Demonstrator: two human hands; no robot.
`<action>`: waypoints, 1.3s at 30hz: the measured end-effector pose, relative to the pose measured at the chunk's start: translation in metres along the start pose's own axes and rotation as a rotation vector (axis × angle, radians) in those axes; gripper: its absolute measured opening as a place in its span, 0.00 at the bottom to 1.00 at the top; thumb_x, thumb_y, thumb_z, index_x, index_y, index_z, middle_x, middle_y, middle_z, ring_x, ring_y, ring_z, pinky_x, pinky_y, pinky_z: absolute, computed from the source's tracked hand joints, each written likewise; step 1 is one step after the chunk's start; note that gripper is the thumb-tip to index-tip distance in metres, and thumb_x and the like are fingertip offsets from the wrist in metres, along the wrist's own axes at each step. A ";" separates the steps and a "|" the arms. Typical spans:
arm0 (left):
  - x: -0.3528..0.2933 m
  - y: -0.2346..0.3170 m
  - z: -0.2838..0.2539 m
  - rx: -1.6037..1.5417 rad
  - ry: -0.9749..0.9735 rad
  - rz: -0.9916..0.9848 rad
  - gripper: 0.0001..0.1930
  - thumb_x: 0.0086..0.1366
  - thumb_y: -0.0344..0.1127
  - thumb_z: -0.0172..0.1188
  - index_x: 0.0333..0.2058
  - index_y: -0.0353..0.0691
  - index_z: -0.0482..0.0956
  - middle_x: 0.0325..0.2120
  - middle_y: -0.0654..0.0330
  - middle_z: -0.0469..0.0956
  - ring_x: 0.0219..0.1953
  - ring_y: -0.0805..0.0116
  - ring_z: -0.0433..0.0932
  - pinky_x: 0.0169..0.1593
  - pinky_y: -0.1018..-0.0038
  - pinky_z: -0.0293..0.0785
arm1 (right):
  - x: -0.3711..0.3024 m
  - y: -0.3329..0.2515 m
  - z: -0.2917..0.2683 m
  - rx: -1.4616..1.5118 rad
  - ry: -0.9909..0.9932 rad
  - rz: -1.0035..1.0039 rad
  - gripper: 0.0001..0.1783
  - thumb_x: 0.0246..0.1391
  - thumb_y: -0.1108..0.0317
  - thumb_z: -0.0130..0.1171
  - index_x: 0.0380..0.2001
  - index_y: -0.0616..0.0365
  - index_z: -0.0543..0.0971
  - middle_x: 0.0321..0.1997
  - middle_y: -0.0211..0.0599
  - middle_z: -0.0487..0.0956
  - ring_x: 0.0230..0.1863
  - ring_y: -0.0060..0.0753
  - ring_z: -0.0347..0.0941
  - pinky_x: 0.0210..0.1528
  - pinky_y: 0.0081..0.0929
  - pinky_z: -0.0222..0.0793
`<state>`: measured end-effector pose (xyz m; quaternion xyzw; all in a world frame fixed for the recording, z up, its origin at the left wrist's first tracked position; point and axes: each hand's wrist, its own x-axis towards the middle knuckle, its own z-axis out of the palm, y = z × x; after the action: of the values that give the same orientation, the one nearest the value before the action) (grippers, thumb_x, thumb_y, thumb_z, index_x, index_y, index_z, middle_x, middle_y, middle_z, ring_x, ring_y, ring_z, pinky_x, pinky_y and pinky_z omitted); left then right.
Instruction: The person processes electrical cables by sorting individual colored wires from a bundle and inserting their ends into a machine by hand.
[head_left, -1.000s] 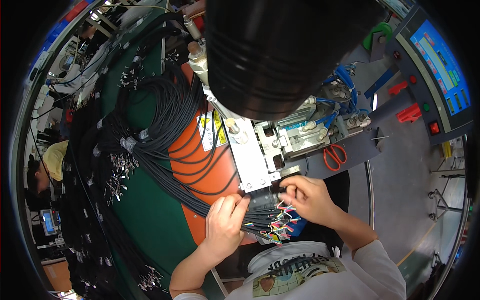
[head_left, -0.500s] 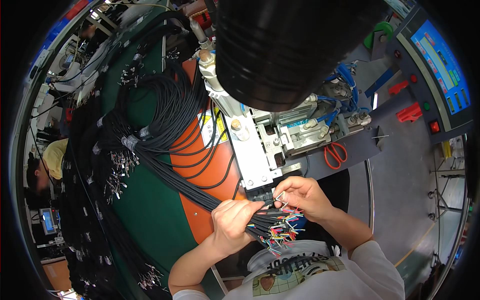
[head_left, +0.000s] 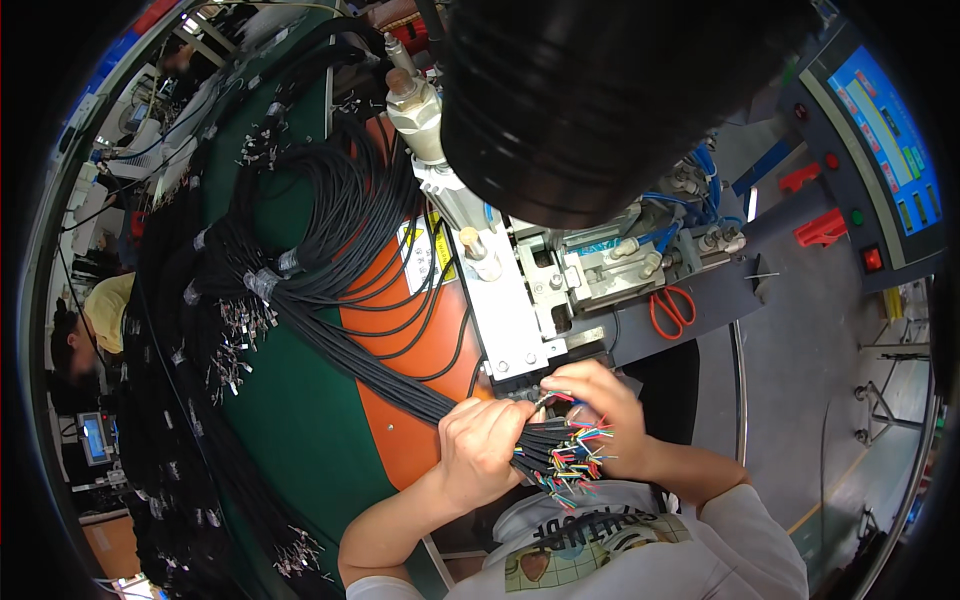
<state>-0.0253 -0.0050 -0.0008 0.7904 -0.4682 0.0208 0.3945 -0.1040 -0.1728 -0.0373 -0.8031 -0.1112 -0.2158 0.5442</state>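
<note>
My left hand (head_left: 478, 448) is closed round a thick bundle of black cables (head_left: 390, 380). Their stripped ends fan out to its right as many thin coloured wires (head_left: 572, 458), red, yellow, green, blue and white. Close beside it, my right hand (head_left: 608, 408) has its fingers bent in a pinch on the wires of one cable end. Its fingertips are partly hidden among the wires. Both hands work just in front of the near end of a metal machine (head_left: 515, 335) with a white plate and bolts.
Coiled black cables (head_left: 330, 215) lie on the orange board (head_left: 405, 445) and green table (head_left: 300, 440) at left. Red-handled scissors (head_left: 671, 312) rest right of the machine. A large black cylinder (head_left: 580, 110) hangs overhead. A control screen (head_left: 885, 140) stands far right; another person (head_left: 105, 315) is far left.
My right hand has turned inward and its fingers have curled further over the wires. The white wire ends raised at its fingertips no longer stick up. My left hand keeps its hold on the bundle.
</note>
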 end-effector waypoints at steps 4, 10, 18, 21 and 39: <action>0.001 -0.004 -0.007 -0.103 -0.064 -0.026 0.14 0.43 0.32 0.67 0.30 0.37 0.75 0.22 0.56 0.78 0.22 0.58 0.78 0.26 0.69 0.68 | 0.010 0.009 -0.012 0.889 -0.065 0.542 0.11 0.59 0.78 0.53 0.43 0.69 0.79 0.45 0.40 0.75 0.39 0.23 0.75 0.39 0.16 0.71; 0.003 -0.018 -0.017 -0.312 -0.217 -0.070 0.16 0.43 0.34 0.70 0.31 0.36 0.76 0.24 0.55 0.79 0.24 0.56 0.79 0.28 0.68 0.71 | 0.019 0.009 -0.022 0.862 -0.198 0.582 0.10 0.57 0.79 0.56 0.42 0.67 0.80 0.41 0.38 0.77 0.30 0.22 0.77 0.23 0.13 0.68; 0.010 -0.016 -0.022 -0.557 -0.309 -0.209 0.09 0.49 0.27 0.62 0.31 0.33 0.77 0.18 0.60 0.75 0.19 0.71 0.73 0.23 0.78 0.65 | 0.027 0.004 -0.027 0.685 -0.266 0.519 0.09 0.58 0.78 0.55 0.40 0.67 0.80 0.39 0.38 0.77 0.29 0.20 0.77 0.26 0.14 0.70; 0.009 -0.016 -0.021 -0.514 -0.287 -0.168 0.07 0.50 0.27 0.60 0.30 0.33 0.77 0.17 0.60 0.75 0.19 0.71 0.74 0.24 0.78 0.66 | 0.028 0.003 -0.025 0.707 -0.246 0.537 0.09 0.58 0.79 0.55 0.40 0.68 0.79 0.39 0.38 0.77 0.28 0.20 0.76 0.29 0.15 0.72; 0.006 -0.022 -0.024 -0.440 -0.368 -0.177 0.19 0.42 0.37 0.72 0.32 0.37 0.76 0.22 0.55 0.78 0.25 0.55 0.79 0.28 0.70 0.72 | 0.022 0.019 -0.020 0.772 -0.269 0.480 0.08 0.56 0.79 0.57 0.40 0.67 0.80 0.39 0.37 0.78 0.25 0.17 0.75 0.27 0.13 0.70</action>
<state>0.0031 0.0118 0.0046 0.7143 -0.4544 -0.2590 0.4650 -0.0814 -0.2000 -0.0363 -0.5658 -0.0638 0.0791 0.8182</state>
